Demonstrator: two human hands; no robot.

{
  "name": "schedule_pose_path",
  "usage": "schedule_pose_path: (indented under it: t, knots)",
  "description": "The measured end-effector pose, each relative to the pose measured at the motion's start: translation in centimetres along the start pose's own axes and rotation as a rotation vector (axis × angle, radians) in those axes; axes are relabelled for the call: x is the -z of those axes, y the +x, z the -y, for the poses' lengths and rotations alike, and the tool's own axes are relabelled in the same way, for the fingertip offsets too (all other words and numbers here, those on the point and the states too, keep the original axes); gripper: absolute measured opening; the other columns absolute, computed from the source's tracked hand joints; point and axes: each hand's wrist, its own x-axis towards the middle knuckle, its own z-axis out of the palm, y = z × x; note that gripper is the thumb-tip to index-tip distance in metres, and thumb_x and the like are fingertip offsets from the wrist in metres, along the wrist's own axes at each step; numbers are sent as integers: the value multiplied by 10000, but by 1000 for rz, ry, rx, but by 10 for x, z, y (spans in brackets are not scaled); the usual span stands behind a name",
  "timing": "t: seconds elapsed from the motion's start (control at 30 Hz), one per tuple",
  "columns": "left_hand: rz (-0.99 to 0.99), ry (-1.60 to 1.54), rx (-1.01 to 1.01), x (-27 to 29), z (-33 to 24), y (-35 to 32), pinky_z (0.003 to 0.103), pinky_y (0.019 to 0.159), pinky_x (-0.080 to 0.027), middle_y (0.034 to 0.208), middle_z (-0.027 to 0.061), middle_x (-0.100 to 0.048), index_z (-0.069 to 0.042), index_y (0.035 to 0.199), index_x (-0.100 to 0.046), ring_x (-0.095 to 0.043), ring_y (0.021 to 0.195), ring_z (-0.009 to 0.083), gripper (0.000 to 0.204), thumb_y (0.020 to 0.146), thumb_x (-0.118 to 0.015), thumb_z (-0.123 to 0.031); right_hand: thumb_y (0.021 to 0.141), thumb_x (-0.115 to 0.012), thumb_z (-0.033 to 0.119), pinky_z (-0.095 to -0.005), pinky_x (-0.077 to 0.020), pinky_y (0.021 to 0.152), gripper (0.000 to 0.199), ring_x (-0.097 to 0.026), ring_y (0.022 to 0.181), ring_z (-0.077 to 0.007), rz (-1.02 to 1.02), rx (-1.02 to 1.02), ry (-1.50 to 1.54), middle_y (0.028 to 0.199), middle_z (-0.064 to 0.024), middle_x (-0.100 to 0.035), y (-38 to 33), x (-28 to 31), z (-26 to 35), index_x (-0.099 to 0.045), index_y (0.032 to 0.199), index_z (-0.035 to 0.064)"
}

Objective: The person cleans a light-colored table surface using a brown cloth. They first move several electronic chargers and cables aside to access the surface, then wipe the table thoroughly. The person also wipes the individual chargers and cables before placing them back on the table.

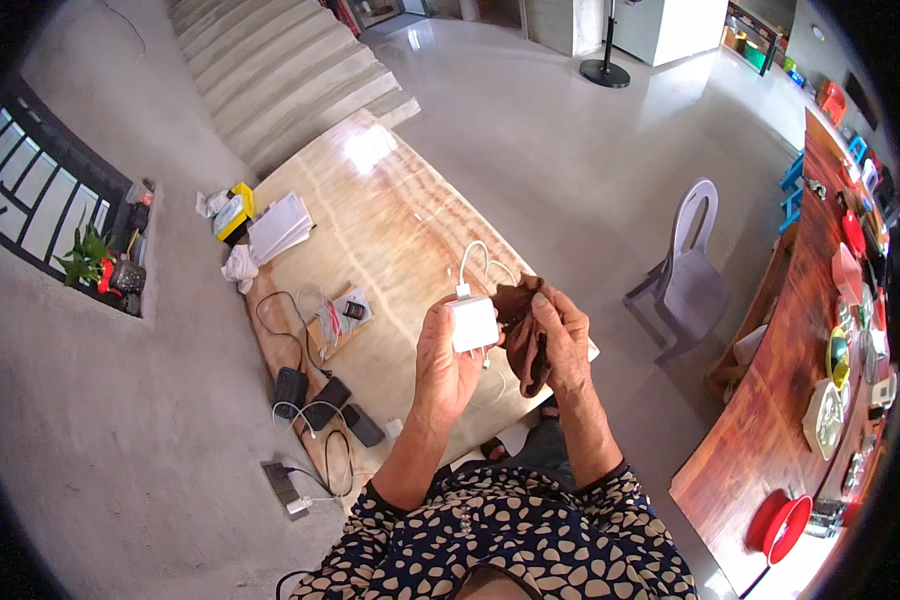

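In my left hand (438,372) is a white charger (473,324), a square block with a white cable (476,246) plugged into its far edge. The cable loops up and over toward the right. My right hand (567,345) grips a crumpled brown cloth (526,364), thumb on top, close beside the charger. Whether the cloth touches the charger I cannot tell. Both hands are raised over the near right part of a glossy marble-patterned table (390,225).
Black adapters (322,402) and tangled cables lie at the table's near left edge, by a wall socket (286,490). Farther back are a small box (342,322), white papers (280,228) and a yellow package (236,212). A grey plastic chair (685,260) and a cluttered wooden table (740,410) stand right.
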Motion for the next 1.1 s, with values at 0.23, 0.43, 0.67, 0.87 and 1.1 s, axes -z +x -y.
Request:
schedule_pose_path:
  t: [0.23,0.43,0.67,0.87,1.1]
  knots:
    - [-94,195,-107,-19,15,11,339,900,-471,1066,85,-602,-50,1154,-495,-580,1000,183,322,964,-534,-307,933,-578,190,-239,-456,717,278,-552,785,-87,181,-166,-91,879,-16,-605,14,2,-2,-609,1113,-20]
    - [-134,25,14,-39,31,40,359,876,-487,1048,91,-612,-21,1117,-518,-593,976,199,385,983,-471,-380,918,-593,173,-227,-437,702,153,-495,713,-63,172,-267,25,786,31,-555,26,27,7,-599,942,22]
    - [-240,-82,103,-58,68,88,386,989,-452,1222,178,-566,37,1235,-490,-555,1130,260,557,1002,-348,-448,841,-586,42,-399,-439,938,468,-531,1050,-356,318,447,-747,1111,-199,-507,57,59,21,-516,1303,32]
    - [-286,109,93,-84,74,113,345,1031,-407,1294,135,-540,-19,1276,-496,-509,1197,222,482,1014,-339,-391,920,-499,137,-392,-464,849,314,-544,964,-327,272,188,-581,977,-171,-568,119,70,49,-584,1197,15]
    - [-118,-143,133,-89,74,119,365,1001,-421,1219,122,-588,37,1222,-533,-552,1128,231,568,962,-383,-446,822,-616,78,-402,-487,838,466,-544,998,-351,419,627,-813,1097,-184,-509,110,76,50,-542,1281,47]
